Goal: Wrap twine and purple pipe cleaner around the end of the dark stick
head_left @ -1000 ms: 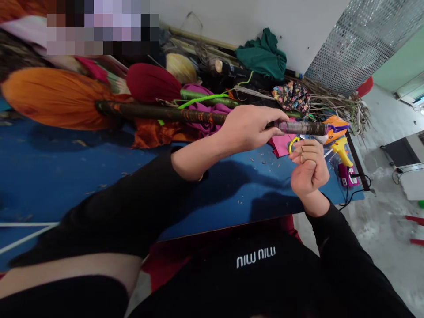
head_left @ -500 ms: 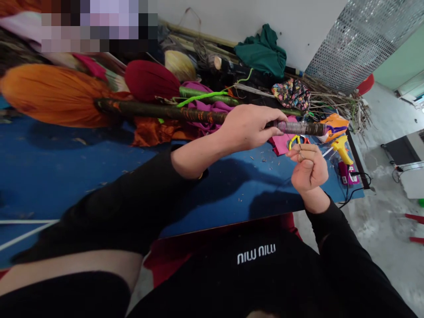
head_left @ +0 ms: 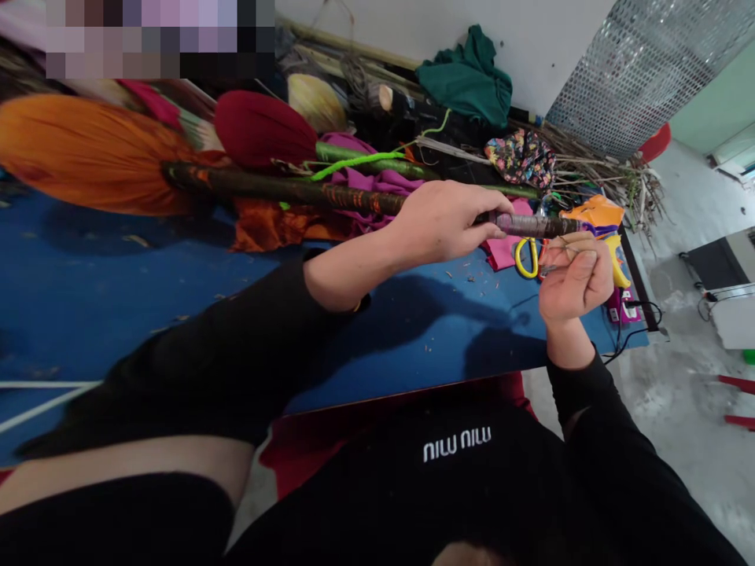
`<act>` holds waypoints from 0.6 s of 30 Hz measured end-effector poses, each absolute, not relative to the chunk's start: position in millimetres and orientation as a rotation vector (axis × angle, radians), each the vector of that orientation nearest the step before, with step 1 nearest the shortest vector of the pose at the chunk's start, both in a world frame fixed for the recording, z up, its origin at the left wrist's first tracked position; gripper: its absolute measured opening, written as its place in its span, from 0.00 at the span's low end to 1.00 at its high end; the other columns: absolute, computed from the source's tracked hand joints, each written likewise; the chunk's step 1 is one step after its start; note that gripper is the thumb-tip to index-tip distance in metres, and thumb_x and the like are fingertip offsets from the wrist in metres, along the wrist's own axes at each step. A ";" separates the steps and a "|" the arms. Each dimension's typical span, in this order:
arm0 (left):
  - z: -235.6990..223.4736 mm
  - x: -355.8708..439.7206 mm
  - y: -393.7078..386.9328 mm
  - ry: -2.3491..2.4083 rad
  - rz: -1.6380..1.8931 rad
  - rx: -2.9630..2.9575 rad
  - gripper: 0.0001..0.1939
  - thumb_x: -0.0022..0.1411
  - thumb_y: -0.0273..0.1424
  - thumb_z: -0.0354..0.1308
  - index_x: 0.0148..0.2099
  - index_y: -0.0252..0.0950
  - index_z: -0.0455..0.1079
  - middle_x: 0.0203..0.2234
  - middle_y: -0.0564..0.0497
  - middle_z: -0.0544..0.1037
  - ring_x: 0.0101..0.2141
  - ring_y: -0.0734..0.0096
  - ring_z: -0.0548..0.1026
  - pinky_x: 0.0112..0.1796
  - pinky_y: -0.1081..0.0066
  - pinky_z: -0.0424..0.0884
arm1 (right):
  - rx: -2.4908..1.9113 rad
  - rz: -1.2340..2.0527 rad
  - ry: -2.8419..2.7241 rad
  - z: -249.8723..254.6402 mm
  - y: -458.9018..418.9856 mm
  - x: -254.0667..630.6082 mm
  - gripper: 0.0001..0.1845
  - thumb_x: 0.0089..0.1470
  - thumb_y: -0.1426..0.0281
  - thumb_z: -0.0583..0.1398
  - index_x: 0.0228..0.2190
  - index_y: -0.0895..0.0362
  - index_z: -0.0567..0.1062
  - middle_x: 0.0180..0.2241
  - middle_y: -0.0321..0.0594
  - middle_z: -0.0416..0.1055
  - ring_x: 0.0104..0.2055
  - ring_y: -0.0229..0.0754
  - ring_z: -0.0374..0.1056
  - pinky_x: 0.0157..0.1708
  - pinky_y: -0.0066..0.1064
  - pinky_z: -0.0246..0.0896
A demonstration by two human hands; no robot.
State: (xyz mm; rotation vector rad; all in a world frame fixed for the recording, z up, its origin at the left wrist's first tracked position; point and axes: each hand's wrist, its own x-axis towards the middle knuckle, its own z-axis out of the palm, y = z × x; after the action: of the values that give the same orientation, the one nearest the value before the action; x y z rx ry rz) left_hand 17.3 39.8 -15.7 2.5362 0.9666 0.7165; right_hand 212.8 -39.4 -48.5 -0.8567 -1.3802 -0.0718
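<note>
My left hand is closed round a dark stick, thumb and forefinger near its right end. Pale purplish-grey windings circle the stick just beyond those fingers. At the stick's far left end sits a large bundle of orange cloth. My right hand is closed just below the right tip of the stick. Its fingers pinch a thin strand, too fine to tell whether thread or wire. Scissors with a yellow handle lie just left of the right hand.
A yellow glue gun is partly hidden behind my right hand, near a purple power strip. Dark red, green and flowered cloth lie along the back. Twigs stick out beyond the right end of the blue table.
My right hand has moved right and slightly up, nearer the stick's tip, now covering much of the glue gun. The left hand keeps its grip on the stick.
</note>
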 end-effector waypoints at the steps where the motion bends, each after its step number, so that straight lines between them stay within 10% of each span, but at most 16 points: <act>1: -15.8 17.4 39.5 0.957 0.708 2.539 0.17 0.73 0.36 0.58 0.58 0.46 0.82 0.46 0.53 0.88 0.46 0.62 0.84 0.40 0.69 0.68 | -0.887 -0.030 -1.386 -49.2 -39.6 214.2 0.23 0.76 0.53 0.51 0.31 0.48 0.72 0.25 0.34 0.64 0.31 0.45 0.73 0.34 0.45 0.75; 18: -34.5 26.8 38.3 0.876 0.553 2.596 0.18 0.70 0.37 0.54 0.53 0.42 0.83 0.44 0.50 0.88 0.43 0.59 0.85 0.43 0.66 0.73 | -0.955 0.251 -1.796 -26.5 -31.3 232.1 0.19 0.78 0.58 0.54 0.37 0.50 0.77 0.35 0.33 0.79 0.41 0.38 0.80 0.45 0.35 0.77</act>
State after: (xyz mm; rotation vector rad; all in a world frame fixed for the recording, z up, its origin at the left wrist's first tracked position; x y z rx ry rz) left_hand 26.8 38.3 -34.5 2.5964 0.8759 0.5529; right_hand 232.1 -31.3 -26.5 -0.9546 -1.7962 0.2507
